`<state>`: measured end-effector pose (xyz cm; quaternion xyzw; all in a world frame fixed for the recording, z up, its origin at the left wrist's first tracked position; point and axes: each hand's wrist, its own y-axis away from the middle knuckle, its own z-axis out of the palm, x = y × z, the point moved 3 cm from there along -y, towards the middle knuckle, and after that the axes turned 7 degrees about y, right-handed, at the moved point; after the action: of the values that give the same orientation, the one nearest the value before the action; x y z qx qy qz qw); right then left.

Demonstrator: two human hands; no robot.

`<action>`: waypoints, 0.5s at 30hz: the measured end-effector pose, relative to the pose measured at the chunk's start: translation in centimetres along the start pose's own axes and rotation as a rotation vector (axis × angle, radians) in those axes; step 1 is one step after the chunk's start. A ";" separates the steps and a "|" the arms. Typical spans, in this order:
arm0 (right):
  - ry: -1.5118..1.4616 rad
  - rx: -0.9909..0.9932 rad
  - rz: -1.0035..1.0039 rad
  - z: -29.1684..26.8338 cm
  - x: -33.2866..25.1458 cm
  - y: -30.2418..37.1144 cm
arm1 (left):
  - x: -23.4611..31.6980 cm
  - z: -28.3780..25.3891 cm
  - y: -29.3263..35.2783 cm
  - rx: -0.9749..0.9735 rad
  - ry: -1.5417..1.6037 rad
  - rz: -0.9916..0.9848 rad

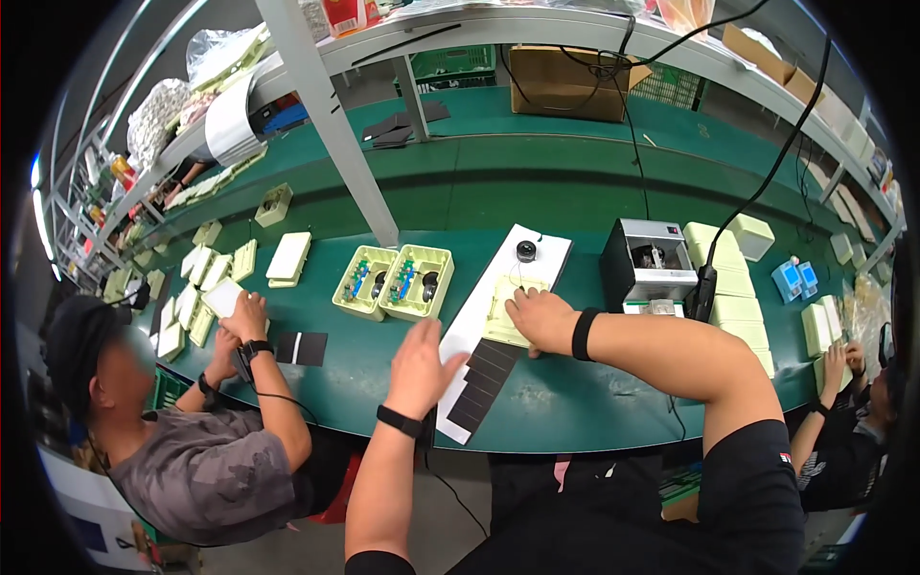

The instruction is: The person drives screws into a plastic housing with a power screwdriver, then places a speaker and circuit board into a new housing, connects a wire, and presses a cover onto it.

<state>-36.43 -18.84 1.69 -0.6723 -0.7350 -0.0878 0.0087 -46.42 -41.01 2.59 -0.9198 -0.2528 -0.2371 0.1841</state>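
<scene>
My left hand point(418, 369) is held over the near edge of the white sheet point(476, 326), its fingers stretched and its thumb apart, with nothing in it. My right hand point(542, 321) is closed on the near right part of a pale green plastic cover point(505, 299) that lies on the sheet. The palm hides part of the cover. Just beyond it sits a small round black speaker-like part point(526, 251), with a thin wire near it. Rows of black rectangular pads point(485, 381) lie on the sheet, close to my left hand.
Two pale green housings point(415, 309) with circuit boards stand left of the sheet. On the right are a black and silver machine point(650, 266) and stacked green housings point(736, 278). A metal post point(331, 125) rises ahead. Co-workers sit left point(206, 460) and right point(843, 450).
</scene>
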 end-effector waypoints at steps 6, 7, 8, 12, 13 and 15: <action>0.258 0.110 -0.066 1.4 -1.1 1.6 | -3.2 0.0 -3.8 0.183 -0.194 0.046; 0.252 0.117 -0.049 1.5 -1.6 1.9 | -3.5 0.2 -4.5 0.181 -0.211 0.057; 0.299 0.169 -0.051 1.6 -2.5 2.1 | -3.8 0.4 -4.8 0.175 -0.216 0.073; 0.327 0.205 -0.064 0.9 -3.0 1.8 | -4.5 0.9 -5.3 0.209 -0.267 0.068; 0.255 0.153 -0.090 0.6 -2.7 1.3 | -4.7 1.0 -5.5 0.205 -0.282 0.061; 0.185 0.106 -0.122 0.8 -2.9 0.7 | -5.0 1.0 -5.6 0.208 -0.321 0.033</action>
<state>-35.41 -21.53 0.56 -0.6138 -0.7743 -0.1107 0.1068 -52.97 -37.97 0.31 -0.9258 -0.2871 -0.0566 0.2394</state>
